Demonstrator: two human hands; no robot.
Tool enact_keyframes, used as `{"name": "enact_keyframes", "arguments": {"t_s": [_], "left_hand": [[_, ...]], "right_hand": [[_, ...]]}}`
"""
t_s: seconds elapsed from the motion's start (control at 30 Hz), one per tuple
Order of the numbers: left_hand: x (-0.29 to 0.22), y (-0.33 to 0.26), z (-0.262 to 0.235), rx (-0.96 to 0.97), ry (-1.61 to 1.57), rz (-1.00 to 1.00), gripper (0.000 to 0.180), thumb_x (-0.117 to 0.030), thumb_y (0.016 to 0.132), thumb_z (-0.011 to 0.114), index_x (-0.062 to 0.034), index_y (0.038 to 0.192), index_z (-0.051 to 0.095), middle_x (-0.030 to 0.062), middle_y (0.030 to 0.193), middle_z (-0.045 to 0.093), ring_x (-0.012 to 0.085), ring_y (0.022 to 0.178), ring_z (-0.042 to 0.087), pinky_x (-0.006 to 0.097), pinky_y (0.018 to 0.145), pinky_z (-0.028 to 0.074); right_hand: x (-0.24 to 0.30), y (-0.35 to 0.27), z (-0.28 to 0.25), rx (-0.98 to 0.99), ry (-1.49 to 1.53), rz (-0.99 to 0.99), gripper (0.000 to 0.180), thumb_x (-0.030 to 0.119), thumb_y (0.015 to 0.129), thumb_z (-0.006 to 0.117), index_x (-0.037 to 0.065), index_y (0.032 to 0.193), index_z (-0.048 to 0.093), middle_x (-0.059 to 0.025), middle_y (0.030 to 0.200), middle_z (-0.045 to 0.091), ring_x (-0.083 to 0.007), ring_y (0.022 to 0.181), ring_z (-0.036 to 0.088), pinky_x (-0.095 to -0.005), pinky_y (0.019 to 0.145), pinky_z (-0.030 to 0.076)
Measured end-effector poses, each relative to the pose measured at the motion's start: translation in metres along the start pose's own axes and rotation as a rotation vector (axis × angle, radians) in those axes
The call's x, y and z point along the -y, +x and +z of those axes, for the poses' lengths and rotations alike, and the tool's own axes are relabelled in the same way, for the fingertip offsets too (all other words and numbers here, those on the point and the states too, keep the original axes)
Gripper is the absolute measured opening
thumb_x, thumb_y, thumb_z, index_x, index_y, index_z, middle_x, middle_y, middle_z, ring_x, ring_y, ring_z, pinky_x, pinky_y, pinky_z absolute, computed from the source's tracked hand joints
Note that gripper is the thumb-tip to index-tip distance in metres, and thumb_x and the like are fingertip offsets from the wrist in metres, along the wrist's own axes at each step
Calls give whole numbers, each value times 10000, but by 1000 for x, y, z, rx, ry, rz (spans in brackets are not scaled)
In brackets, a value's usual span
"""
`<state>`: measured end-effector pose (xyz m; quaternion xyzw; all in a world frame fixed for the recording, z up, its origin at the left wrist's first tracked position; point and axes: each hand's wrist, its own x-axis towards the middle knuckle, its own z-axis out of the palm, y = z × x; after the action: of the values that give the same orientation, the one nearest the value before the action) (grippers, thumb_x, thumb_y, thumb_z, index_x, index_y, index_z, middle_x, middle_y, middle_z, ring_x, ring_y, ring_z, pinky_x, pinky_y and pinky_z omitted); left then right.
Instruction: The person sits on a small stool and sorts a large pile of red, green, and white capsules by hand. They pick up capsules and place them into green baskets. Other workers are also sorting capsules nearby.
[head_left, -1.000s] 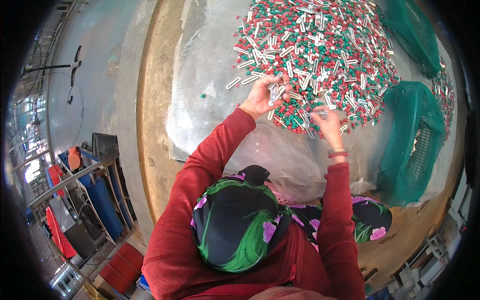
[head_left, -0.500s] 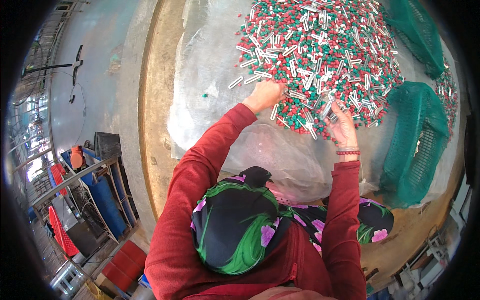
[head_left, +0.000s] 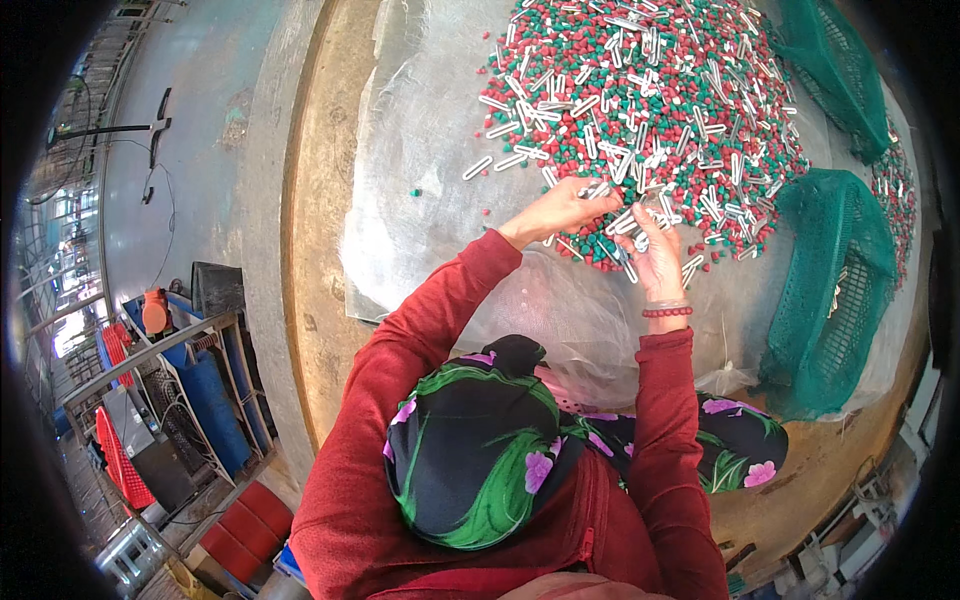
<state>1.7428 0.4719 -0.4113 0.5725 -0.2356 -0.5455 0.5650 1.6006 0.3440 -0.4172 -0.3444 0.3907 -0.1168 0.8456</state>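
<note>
Grasping several white elongated pieces (head_left: 628, 230) in the right hand (head_left: 658, 258), just beyond a red beaded bracelet (head_left: 667, 312) on the wrist. Curling the left hand (head_left: 570, 210) close beside, at another white piece (head_left: 597, 189); cannot tell whether gripping. Reaching over the near edge of a pile of red and green bits (head_left: 680, 130), strewn with similar white pieces on a pale sheet (head_left: 420, 170). Flanked on the right by two green mesh baskets (head_left: 800, 300).
</note>
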Motion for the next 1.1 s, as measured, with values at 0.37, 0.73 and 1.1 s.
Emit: {"name": "enact_keyframes", "arguments": {"t_s": [0.37,0.73,1.1], "left_hand": [[-21,-9,-13,-69,-206,-62,215,-230,825,640,-38,861,549,3,667,513,17,525,408,172,378,245],[-18,27,-34,121,-204,-81,332,-264,784,648,-9,984,580,56,658,560,148,509,513,236,383,382],[36,48,-26,-61,1207,107,396,-391,683,716,-45,859,637,163,803,638,344,775,621,438,686,482]], "right_hand": [[22,3,-6,-64,-29,-152,116,154,837,644,66,879,581,-70,745,625,-170,657,626,-255,491,516],[-31,12,-32,-111,-1663,-317,305,229,733,702,76,986,626,-197,873,641,-374,845,612,-448,684,478],[22,-18,-30,96,124,-26,161,130,804,630,84,940,557,-67,717,558,-139,550,486,-188,376,263]]}}
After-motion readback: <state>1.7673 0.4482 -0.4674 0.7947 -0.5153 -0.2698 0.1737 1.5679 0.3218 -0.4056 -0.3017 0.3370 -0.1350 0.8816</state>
